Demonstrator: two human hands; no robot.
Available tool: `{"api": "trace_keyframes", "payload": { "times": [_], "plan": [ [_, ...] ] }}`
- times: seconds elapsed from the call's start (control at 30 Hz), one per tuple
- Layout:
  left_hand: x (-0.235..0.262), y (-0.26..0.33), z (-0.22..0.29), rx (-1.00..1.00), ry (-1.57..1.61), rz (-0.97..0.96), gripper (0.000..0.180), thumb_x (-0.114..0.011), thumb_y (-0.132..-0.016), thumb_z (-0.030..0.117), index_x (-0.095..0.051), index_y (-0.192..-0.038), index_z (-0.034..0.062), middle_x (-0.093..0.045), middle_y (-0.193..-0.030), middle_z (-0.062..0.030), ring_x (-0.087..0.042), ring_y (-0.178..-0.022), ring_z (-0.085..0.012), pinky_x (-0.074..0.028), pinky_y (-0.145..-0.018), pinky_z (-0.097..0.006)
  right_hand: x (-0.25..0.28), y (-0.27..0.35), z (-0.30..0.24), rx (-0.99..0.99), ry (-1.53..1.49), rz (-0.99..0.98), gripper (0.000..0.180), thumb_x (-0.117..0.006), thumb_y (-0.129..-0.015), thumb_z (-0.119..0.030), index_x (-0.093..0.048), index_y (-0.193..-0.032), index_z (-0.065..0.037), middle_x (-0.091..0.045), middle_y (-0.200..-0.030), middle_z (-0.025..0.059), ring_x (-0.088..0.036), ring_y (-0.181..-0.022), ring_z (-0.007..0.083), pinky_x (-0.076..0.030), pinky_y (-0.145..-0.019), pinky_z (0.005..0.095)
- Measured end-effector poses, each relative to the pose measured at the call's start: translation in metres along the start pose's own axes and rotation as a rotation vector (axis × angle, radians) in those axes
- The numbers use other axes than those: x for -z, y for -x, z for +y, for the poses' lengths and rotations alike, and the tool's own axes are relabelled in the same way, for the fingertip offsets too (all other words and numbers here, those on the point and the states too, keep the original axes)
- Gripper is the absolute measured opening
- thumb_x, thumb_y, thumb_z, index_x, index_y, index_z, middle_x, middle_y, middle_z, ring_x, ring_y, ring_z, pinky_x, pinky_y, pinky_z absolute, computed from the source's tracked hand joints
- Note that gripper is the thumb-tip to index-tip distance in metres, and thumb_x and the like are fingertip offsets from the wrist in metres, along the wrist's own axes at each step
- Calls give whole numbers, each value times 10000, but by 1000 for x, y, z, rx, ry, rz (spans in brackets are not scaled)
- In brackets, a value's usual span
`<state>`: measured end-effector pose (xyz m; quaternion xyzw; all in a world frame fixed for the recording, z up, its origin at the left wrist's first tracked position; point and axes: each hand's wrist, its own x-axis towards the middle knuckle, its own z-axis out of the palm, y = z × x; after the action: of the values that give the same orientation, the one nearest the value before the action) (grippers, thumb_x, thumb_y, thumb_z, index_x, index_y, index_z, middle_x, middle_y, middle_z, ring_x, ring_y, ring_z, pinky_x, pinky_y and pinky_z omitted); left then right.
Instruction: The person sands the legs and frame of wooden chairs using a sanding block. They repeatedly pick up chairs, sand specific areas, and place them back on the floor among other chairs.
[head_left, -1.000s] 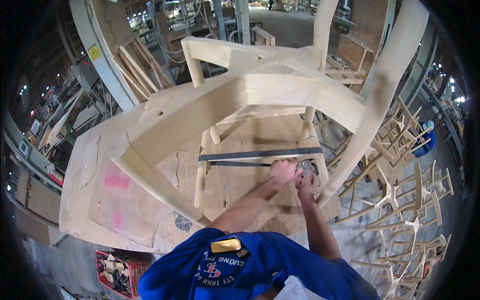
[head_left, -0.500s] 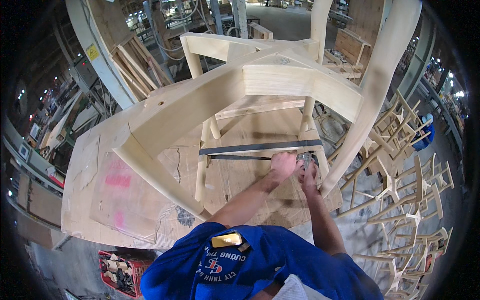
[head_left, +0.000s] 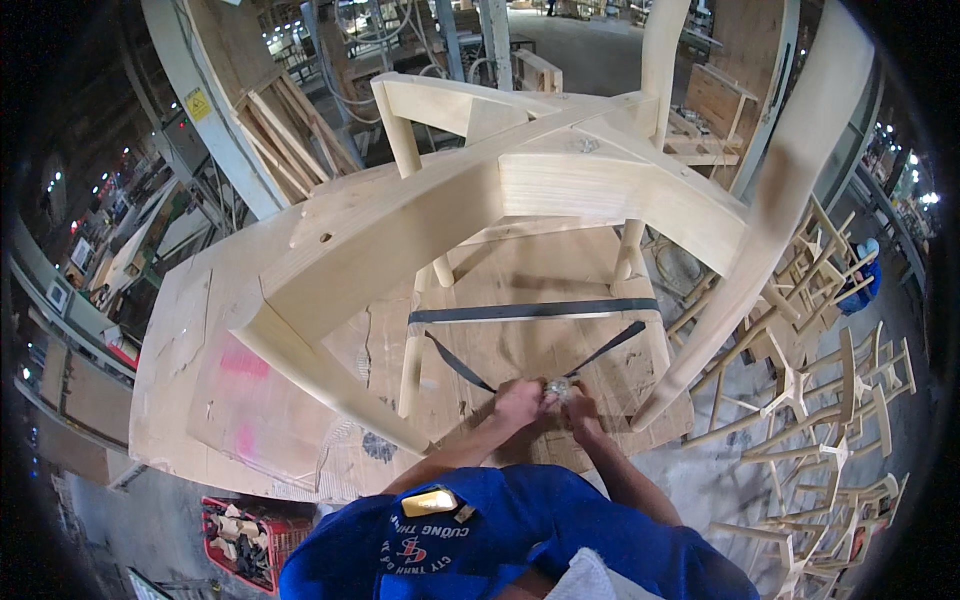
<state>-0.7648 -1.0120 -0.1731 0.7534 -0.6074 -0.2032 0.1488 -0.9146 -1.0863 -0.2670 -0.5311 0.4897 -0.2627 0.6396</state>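
A pale wooden chair frame, with crossing rails and thick legs, stands turned over in front of me. A dark webbing strap loops around two of its slimmer posts. The strap's near side is pulled towards me in a V, down to a metal ratchet buckle between my hands. My left hand is closed where the left run of strap meets the buckle. My right hand is closed around the buckle's right side; its fingertips are partly hidden.
Cardboard covers the bench under the frame. A red crate of wood offcuts stands on the floor at lower left. Several chair frames crowd the right side, with another person beyond. Boards lean against a post.
Both hands have drawn the buckle back towards my body and left, away from the right post. The strap's near run, straight before, now bends into a V.
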Motion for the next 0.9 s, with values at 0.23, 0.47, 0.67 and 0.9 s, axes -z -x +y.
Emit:
{"api": "trace_keyframes", "payload": {
  "times": [0.23,0.47,0.67,0.9],
  "plan": [
    [-43,127,-56,401,-122,-62,400,-668,-855,500,-723,-977,123,-708,-789,-165,-701,-760,-376,-558,-673,-488,-28,36,23,291,839,-553,415,-528,-956,-346,-564,-1193,-8,-609,-1224,273,-625,-1090,411,-497,-936,485],
    [-59,237,-126,354,-190,87,349,-721,-793,477,-735,-871,137,-704,-771,-161,-684,-730,-374,-543,-671,-485,6,-4,-13,268,561,-207,406,-634,-939,-235,-506,-1294,-85,-603,-874,122,-594,-734,222,-499,-681,370],
    [-1,273,-93,447,-62,107,345,-737,-763,440,-718,-768,96,-685,-712,-167,-673,-691,-378,-532,-643,-479,37,-16,-58,386,249,-1,419,-648,-924,-232,-499,-1277,-62,-626,-931,84,-618,-814,163,-506,-708,314],
    [7,378,-123,666,-42,2,320,-728,-748,419,-702,-744,100,-646,-669,-166,-663,-685,-385,-510,-616,-473,26,11,-129,195,-444,-16,293,-625,-917,-149,-551,-1188,-64,-665,-943,96,-657,-778,204,-523,-665,313]
  ]
}}
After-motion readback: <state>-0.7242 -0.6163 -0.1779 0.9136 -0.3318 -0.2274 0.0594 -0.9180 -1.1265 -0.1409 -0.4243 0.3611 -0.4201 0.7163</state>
